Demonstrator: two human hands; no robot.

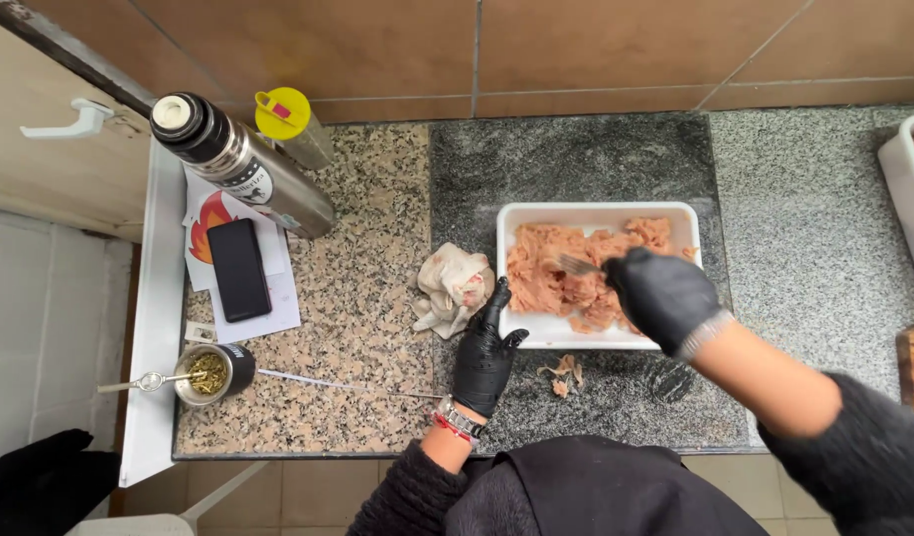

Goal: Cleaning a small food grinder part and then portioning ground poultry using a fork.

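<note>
A white foam tray (596, 211) of pale pink minced meat (551, 273) lies on the dark granite slab. My right hand (663, 295), in a black glove, is closed around a metal fork (576, 265) whose tines rest in the meat. My left hand (487, 349), also in a black glove, lies with fingers apart against the tray's near left corner. A few scraps of meat (564, 373) lie on the slab just in front of the tray.
A crumpled stained cloth (453, 287) lies left of the tray. Further left are a steel thermos (240, 163), a yellow-capped bottle (290, 123), a black phone (238, 269) on papers, and a cup of herbs with a metal straw (212, 372). Another white container (906, 189) stands at the right edge.
</note>
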